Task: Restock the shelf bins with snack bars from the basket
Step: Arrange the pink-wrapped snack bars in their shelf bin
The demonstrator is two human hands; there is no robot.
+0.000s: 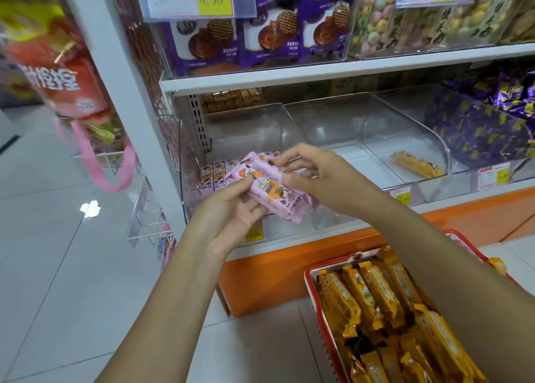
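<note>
Both hands hold a small stack of pink snack bars [278, 197] in front of the leftmost clear shelf bin [246, 131]. My left hand [228, 209] grips the stack from below and the left. My right hand [312, 177] pinches its top and right end with curled fingers. Several pink bars [215, 177] stand in a row inside that bin. At the lower right, a red basket [314, 293] on the floor is full of yellow snack bars [376, 301]. My right forearm crosses over the basket's far side.
The middle clear bin [347, 128] holds one yellow bar [417, 164]. A bin of purple-wrapped snacks [486, 131] stands at the right. Purple biscuit boxes [260, 35] fill the shelf above. Hanging snack bags [58, 64] and wire racks [144, 214] crowd the left; the shelf base [275, 269] is orange.
</note>
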